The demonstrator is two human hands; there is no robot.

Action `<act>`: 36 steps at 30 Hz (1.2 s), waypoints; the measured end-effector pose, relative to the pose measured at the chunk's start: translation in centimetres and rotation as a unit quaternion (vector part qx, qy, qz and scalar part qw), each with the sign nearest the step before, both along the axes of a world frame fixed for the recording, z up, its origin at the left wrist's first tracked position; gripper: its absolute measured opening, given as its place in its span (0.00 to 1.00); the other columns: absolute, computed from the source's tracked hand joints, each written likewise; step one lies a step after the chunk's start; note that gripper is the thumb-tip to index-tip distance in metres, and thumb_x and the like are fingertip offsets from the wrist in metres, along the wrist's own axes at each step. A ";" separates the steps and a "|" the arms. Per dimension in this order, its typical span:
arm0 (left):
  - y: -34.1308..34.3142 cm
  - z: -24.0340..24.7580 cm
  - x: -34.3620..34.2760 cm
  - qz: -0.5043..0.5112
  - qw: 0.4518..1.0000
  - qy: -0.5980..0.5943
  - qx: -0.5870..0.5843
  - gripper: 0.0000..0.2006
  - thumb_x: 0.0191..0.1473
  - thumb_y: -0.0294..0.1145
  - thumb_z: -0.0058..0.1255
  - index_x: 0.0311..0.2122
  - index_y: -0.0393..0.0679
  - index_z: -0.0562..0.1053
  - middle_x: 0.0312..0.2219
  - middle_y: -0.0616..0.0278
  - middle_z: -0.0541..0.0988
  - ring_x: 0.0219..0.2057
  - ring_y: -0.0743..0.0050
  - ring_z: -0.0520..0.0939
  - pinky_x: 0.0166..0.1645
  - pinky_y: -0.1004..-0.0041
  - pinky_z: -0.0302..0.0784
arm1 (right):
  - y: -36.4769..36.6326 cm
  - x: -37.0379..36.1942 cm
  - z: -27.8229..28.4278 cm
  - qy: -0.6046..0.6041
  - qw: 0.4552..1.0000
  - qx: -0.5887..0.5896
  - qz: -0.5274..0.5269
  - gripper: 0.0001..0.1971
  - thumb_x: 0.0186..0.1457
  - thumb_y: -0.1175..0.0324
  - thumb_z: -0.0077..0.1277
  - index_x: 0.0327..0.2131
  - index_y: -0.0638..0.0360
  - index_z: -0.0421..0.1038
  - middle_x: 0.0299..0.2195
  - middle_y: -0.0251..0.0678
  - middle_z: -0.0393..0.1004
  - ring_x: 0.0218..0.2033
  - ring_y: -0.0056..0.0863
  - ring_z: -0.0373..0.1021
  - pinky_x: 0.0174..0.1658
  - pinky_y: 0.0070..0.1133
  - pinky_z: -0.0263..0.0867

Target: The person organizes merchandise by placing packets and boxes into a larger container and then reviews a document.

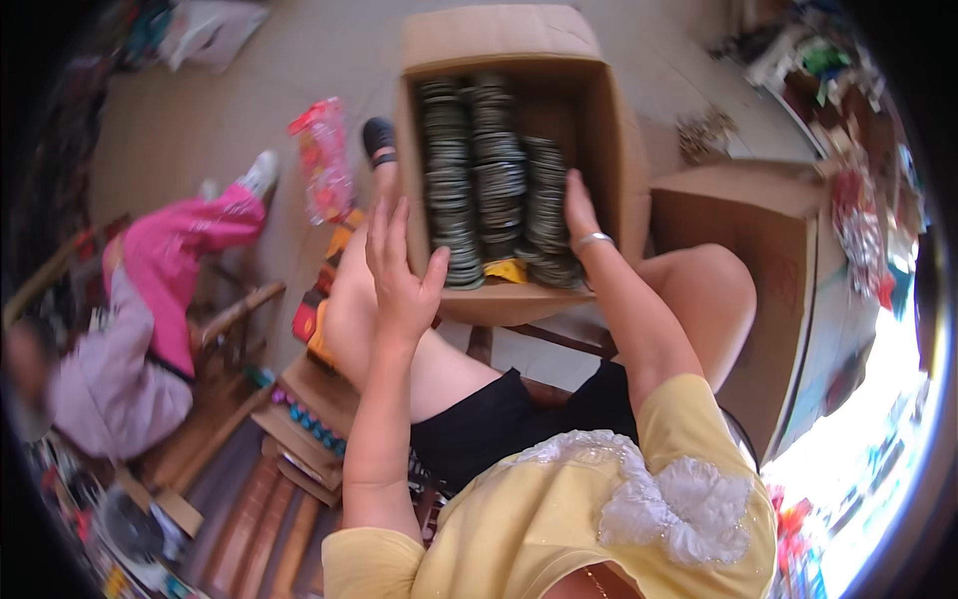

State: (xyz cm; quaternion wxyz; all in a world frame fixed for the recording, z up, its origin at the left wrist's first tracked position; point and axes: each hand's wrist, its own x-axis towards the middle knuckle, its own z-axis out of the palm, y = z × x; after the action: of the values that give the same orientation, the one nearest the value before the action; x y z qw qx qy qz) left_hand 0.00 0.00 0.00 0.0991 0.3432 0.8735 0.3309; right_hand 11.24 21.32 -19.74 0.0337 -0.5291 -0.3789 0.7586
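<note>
An open cardboard box (624, 190) stands in front of my knees. Three rows of thin, round, grey-green discs (499, 165) are stacked inside it; what kind they are cannot be made out. The right-hand row is shorter than the other two. My left hand (404, 262) is open, its fingers stretched along the box's left side and the thumb near the rim. Inside the box, my right hand (584, 215) lies flat with straight fingers beside the right-hand row, seemingly touching it. A small yellow piece (507, 270) shows between the rows at the near end.
Another cardboard box (738, 190) stands close on the right. A red and yellow plastic packet (324, 160) lies on the floor at left. A person in pink trousers (170, 270) sits further left, near wooden pieces (239, 319). Beside my left leg are small cartons (309, 429).
</note>
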 end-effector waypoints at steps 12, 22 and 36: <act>-27.3 -1.9 7.0 0.408 0.897 -0.053 0.164 0.26 0.54 0.25 0.48 0.57 0.37 0.57 0.55 0.50 0.61 0.57 0.61 0.61 0.60 0.68 0.56 | -3.6 2.7 0.2 0.007 0.999 0.045 0.002 0.36 0.55 0.41 0.38 0.59 0.56 0.49 0.57 0.39 0.56 0.54 0.35 0.58 0.56 0.32 0.55; -36.4 -15.6 11.8 0.605 0.733 -0.253 0.179 0.38 0.47 0.35 0.57 0.58 0.33 0.51 0.52 0.45 0.63 0.53 0.58 0.66 0.54 0.67 0.62 | -5.8 6.0 9.5 -0.059 0.984 0.131 0.104 0.38 0.54 0.45 0.43 0.62 0.47 0.40 0.62 0.36 0.45 0.61 0.43 0.47 0.60 0.36 0.41; -36.6 -17.2 13.1 0.621 0.687 -0.305 0.220 0.35 0.49 0.34 0.55 0.58 0.35 0.50 0.40 0.56 0.71 0.37 0.72 0.72 0.40 0.75 0.70 | -8.7 7.4 13.0 -0.087 0.951 0.232 0.182 0.31 0.54 0.58 0.50 0.58 0.57 0.52 0.44 0.33 0.66 0.33 0.17 0.61 0.33 0.17 0.61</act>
State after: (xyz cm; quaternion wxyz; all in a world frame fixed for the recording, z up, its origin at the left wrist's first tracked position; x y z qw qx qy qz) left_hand 13.14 -36.60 -17.18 0.0534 -0.3862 0.7103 0.5861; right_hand 18.65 12.66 -6.76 -0.0164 -0.4922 -0.6361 0.5941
